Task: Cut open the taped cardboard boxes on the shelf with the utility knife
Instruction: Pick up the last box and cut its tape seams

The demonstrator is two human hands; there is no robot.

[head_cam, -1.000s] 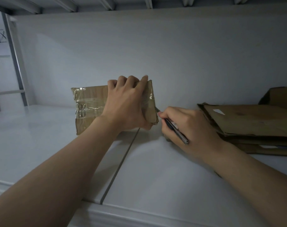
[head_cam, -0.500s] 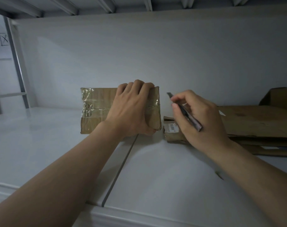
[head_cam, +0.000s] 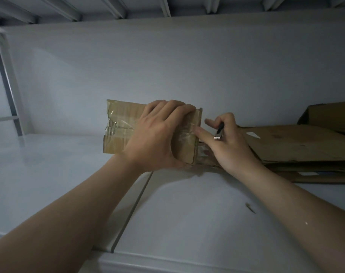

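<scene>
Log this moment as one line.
left hand: grips taped box | right hand: holds utility knife, one finger touching box's right end | blade: not visible | flattened cardboard: stacked at right

Head-worn wide-angle view, set close behind both forearms. Faces forward into a shelf bay, roughly level: top of the shelf board [head_cam: 49, 174] across the lower half, back wall [head_cam: 167, 66] straight ahead, underside of overhead ribs [head_cam: 165, 6] at 12 o'clock. Near enough for forearms to enter from 7 and 4 o'clock. At centre, left hand [head_cam: 158, 138] gripping the taped box [head_cam: 120, 123]; just toward 3 o'clock, right hand [head_cam: 230, 146] holding the utility knife [head_cam: 219, 131]; flattened cardboard [head_cam: 295, 142] farther toward 3; upright post [head_cam: 6, 81] at 9 o'clock.
</scene>
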